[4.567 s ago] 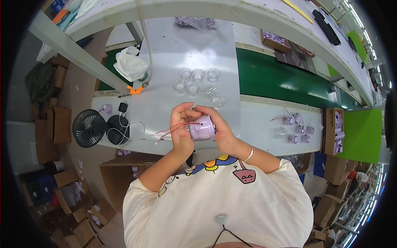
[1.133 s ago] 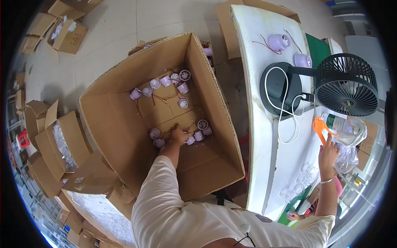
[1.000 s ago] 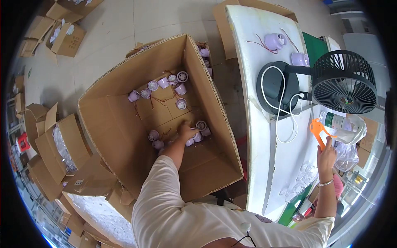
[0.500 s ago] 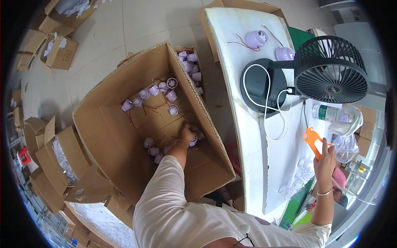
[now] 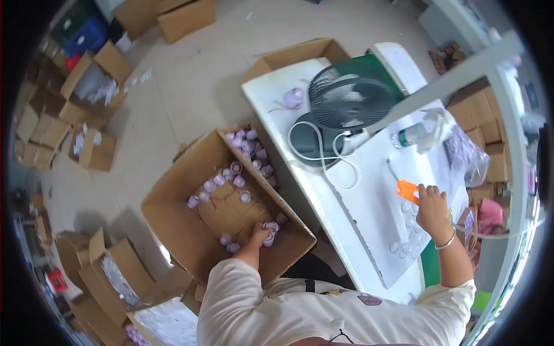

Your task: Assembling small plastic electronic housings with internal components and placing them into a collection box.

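Pale floor (image 5: 196,75) strewn with open cartons surrounds a white table (image 5: 314,203), and we note a deep cardboard carton (image 5: 173,190) standing beside the table's left edge, apparently put there so that the left arm can reach down while the right stays over the table. On the carton's bottom lie loose lavender motor housings (image 5: 209,185), their thin leads trailing; they look dropped in rather than arranged. We find the left hand (image 5: 261,233) down inside, its fingers against a cluster of these housings; blur prevents us from telling whether it grips one. Across the table, the right hand (image 5: 433,212) is closed around the near end of an orange nozzle tool (image 5: 407,191), thin nozzle pointing away from the body, a hold that seems to keep the nozzle unobstructed. Clear plastic cups (image 5: 405,249) sit just below that hand, presumably grouped for easy reach. We record further a black desk fan (image 5: 352,104) at the table's far end, its white cable (image 5: 353,185) looped loosely, and a lavender housing (image 5: 293,98) beside it.
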Action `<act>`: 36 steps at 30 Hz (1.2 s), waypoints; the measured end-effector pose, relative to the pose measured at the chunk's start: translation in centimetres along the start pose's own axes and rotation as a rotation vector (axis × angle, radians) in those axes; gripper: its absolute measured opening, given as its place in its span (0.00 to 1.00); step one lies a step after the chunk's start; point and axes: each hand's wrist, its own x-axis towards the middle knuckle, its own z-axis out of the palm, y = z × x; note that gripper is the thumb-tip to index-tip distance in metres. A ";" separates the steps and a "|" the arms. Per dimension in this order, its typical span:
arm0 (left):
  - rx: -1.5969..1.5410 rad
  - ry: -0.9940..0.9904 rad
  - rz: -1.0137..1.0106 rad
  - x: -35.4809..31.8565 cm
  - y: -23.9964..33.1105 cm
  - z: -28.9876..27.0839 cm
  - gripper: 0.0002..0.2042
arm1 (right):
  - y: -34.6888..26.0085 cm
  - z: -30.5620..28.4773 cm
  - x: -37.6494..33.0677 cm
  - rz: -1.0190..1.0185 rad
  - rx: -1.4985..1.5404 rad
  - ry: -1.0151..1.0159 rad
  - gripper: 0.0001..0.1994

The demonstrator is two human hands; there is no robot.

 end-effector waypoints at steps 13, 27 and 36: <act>0.735 0.365 1.078 -24.6 27.9 5.3 0.24 | -4.1 -7.6 -8.0 -0.658 0.674 -0.028 0.24; -0.762 -0.555 0.041 -23.9 26.5 10.1 0.28 | 0.5 -3.9 -11.5 -0.485 0.908 -0.045 0.21; -0.042 -0.269 0.247 -21.1 29.8 23.5 0.24 | 4.5 2.9 -16.3 -0.313 0.736 -0.220 0.19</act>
